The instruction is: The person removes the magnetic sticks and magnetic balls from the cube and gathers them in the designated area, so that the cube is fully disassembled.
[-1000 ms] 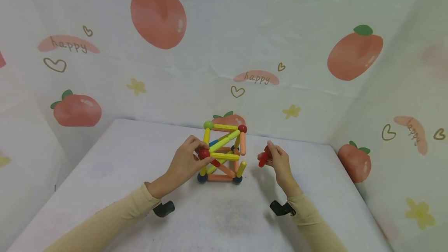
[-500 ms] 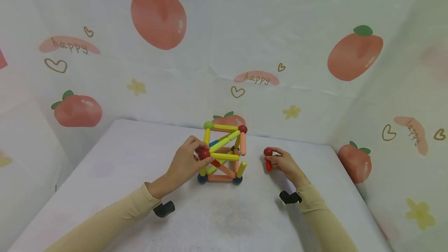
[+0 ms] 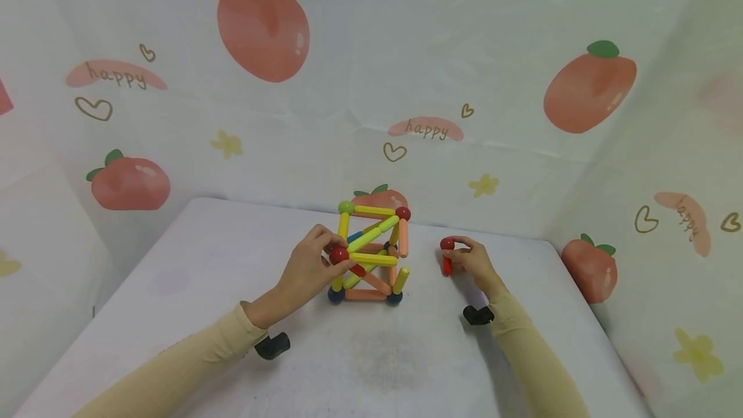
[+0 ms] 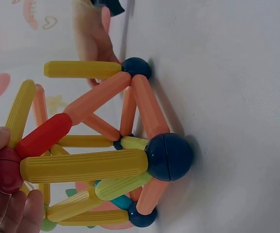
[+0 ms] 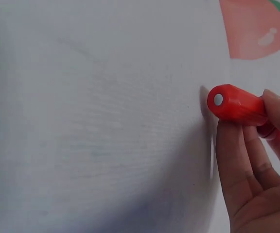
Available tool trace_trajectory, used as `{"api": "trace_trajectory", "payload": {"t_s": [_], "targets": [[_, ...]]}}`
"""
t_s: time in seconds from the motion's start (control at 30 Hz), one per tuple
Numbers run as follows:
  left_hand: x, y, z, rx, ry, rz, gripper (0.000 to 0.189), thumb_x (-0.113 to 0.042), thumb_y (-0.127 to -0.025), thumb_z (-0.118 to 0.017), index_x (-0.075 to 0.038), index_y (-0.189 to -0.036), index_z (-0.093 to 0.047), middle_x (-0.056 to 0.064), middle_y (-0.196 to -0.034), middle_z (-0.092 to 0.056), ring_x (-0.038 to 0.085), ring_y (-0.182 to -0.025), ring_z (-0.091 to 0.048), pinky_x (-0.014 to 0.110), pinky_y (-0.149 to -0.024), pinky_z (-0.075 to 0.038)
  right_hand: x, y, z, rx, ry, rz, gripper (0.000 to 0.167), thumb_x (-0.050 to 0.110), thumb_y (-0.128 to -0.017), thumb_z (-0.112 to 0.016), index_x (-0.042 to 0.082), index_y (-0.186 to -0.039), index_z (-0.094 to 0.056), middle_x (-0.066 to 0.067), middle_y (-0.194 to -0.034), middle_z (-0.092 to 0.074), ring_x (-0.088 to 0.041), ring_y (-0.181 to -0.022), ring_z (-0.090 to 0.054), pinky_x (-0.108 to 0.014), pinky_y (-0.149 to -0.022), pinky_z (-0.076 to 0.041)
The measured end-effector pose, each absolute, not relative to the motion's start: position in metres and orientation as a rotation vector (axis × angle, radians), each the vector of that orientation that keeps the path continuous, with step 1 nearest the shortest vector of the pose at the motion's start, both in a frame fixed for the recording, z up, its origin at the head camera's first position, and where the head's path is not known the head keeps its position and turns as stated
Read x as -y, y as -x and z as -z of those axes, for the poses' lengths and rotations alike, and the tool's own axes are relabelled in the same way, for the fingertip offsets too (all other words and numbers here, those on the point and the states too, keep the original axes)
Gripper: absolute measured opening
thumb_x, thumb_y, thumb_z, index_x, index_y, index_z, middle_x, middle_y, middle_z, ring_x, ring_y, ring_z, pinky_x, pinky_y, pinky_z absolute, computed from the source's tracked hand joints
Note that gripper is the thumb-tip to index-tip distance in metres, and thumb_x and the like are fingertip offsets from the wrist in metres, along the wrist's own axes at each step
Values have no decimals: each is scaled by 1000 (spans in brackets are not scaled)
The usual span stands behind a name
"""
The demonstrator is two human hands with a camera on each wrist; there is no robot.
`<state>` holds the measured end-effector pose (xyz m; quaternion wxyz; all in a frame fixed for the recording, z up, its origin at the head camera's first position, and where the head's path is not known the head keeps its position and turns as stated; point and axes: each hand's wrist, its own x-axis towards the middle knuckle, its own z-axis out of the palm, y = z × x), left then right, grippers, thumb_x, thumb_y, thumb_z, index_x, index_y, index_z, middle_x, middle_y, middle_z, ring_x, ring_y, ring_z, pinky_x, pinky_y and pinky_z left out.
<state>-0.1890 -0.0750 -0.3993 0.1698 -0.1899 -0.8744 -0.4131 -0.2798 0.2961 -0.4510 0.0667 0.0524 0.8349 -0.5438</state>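
A cube-like frame of magnetic rods and balls stands mid-table, with dark blue balls (image 4: pixel 169 156) at its base. My left hand (image 3: pixel 302 271) pinches the red ball (image 3: pixel 339 255) at its upper near-left corner. From that ball run a yellow rod (image 3: pixel 374 259) and a slanting red rod (image 4: pixel 45 135). The yellow rod's right end carries no ball, and a short yellow rod (image 3: pixel 401 281) rises below it. To the right of the frame, my right hand (image 3: pixel 477 264) holds a loose red rod (image 5: pixel 239 106) pointing down, a red ball (image 3: pixel 447 244) on its top. A metal dot shows on the rod's lower end.
The white-covered table (image 3: pixel 371 366) reaches back to a fruit-printed cloth wall (image 3: pixel 348 82). A lime green ball (image 3: pixel 346 208) and another red ball (image 3: pixel 402 213) mark the frame's far top corners. Black wrist-worn pieces (image 3: pixel 273 346) hang below both wrists.
My right hand has shifted right, away from the frame. The red rod in it has gone from tilted to upright with its ball on top. My left hand has stayed still.
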Motion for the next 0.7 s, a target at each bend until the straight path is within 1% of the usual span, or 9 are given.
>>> {"api": "trace_trajectory", "payload": {"t_s": [0.13, 0.3, 0.43, 0.6, 0.63, 0.7], "targets": [[75, 189, 399, 2487, 534, 1181, 34, -22, -78, -85, -5, -103, -69, 4, -97, -56, 13, -83, -59, 32, -68, -60, -297, 288, 454, -2507, -124, 1660, 49, 15, -91, -70, 3, -136, -54, 5, -84, -73, -5, -71, -67, -22, -66, -53], [75, 190, 399, 2499, 531, 1169, 34, -23, -78, -85, -6, -103, -69, 4, -97, -56, 12, -83, -59, 27, -68, -59, -297, 296, 456, -2471, -92, 1675, 47, 12, -91, -70, 0, -134, -54, 4, -82, -74, -6, -71, -68, -25, -67, -56], [75, 190, 399, 2501, 529, 1175, 34, -23, -79, -85, -6, -103, -69, 4, -97, -56, 12, -84, -59, 27, -68, -59, -296, 298, 456, -2491, -115, 1590, 48, 17, -90, -72, 3, -134, -55, 2, -87, -72, -9, -73, -65, -25, -69, -54], [75, 190, 399, 2498, 529, 1203, 34, -22, -78, -85, -5, -103, -69, 5, -97, -55, 14, -84, -59, 34, -69, -60, -299, 294, 455, -2519, -81, 1414, 53, 24, -89, -74, 6, -134, -53, -4, -99, -71, -13, -83, -61, -25, -77, -49], [75, 190, 399, 2499, 530, 1204, 34, -22, -78, -85, -5, -103, -69, 5, -97, -55, 14, -84, -59, 34, -69, -60, -300, 293, 456, -2520, -65, 1393, 53, 23, -88, -74, 6, -134, -53, -5, -100, -70, -13, -84, -61, -25, -77, -49], [75, 190, 399, 2500, 535, 1204, 34, -22, -79, -84, -5, -103, -68, 5, -98, -55, 14, -84, -59, 35, -70, -60, -303, 291, 458, -2495, -38, 1396, 51, 19, -88, -75, 5, -132, -53, -8, -99, -68, -15, -84, -62, -26, -78, -53]]}}
